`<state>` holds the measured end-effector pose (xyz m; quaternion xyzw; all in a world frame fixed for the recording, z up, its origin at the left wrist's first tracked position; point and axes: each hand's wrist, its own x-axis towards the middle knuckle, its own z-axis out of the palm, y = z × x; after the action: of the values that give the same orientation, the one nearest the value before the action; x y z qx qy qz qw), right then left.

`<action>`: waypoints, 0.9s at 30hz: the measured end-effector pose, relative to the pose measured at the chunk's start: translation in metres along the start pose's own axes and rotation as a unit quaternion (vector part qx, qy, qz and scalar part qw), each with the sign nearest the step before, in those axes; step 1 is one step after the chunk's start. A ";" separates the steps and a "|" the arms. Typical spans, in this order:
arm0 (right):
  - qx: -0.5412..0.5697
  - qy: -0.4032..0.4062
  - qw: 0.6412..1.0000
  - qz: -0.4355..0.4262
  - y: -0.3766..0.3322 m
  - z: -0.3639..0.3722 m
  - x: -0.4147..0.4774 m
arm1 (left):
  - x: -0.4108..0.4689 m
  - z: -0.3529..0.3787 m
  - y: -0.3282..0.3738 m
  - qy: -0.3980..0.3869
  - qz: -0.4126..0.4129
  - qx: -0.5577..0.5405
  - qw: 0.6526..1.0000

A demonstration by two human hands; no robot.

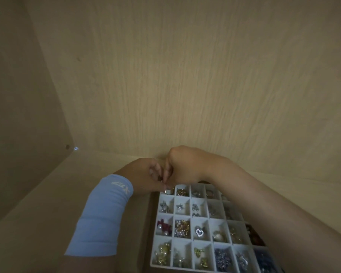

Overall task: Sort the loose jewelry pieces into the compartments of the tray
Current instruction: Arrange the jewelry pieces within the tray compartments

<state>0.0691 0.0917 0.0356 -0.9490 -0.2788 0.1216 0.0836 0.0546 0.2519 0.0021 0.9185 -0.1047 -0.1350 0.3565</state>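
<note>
here, both hands meet over the far left corner of the tray (155,233). the left hand (144,174), its forearm in a blue sleeve (104,213), has its fingers curled, with thumb and forefinger pinching a small piece (161,179). the right hand (185,166), fingers likewise curled downward, pinches the same piece from the other side. the piece is tiny, dim and mostly hidden by the fingertips, so its kind cannot be told. it is held just above the corner compartment (167,191), apart from the compartment floor.

the tray, a white grid, lies on the wooden shelf (47,223) in front of the back panel (185,75). most visible compartments already hold items, among them a heart pendant (199,232) in the third row. the right forearm crosses the tray's far right part and hides it.

step in hand, as a judgement: one piece is being worked between the two hands, perhaps fastened, untangled or inspected, ahead of placement. the sort looks well advanced, though any loose pile is out of view. the next move calls for one hand to let go and the other to carry the piece to a compartment of like items. the release should be low and gentle, so that the piece neither bounces over a divider nor snags its neighbours.
</note>
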 end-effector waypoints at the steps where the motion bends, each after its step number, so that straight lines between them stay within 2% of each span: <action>1: -0.010 0.009 1.000 -0.003 -0.001 0.001 0.000 | 0.001 0.001 0.000 -0.001 0.002 0.001 1.000; 6: -0.031 0.066 0.997 -0.019 0.002 0.010 -0.006 | 0.005 0.004 -0.003 0.002 0.006 0.006 1.000; 12: 0.070 0.025 0.997 -0.009 0.017 0.012 -0.018 | 0.008 0.009 -0.003 0.031 0.020 0.028 0.999; 16: 0.136 0.103 0.985 -0.006 0.038 -0.001 -0.040 | 0.010 0.012 0.011 0.077 0.064 0.041 0.994; 19: 0.157 0.148 0.976 0.022 0.059 -0.012 -0.065 | 0.009 0.016 0.025 0.098 0.100 0.037 0.989; 24: 0.174 0.140 0.972 0.072 0.097 -0.013 -0.121 | 0.003 0.041 0.058 0.095 0.158 0.034 0.982; 27: 0.162 0.139 0.971 0.110 0.118 -0.009 -0.153 | -0.001 0.063 0.083 0.066 0.185 0.025 0.980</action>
<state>0.0067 -0.0911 0.0456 -0.9554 -0.1348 0.0408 0.2597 0.0258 0.1526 0.0142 0.8987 -0.2524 -0.0030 0.3588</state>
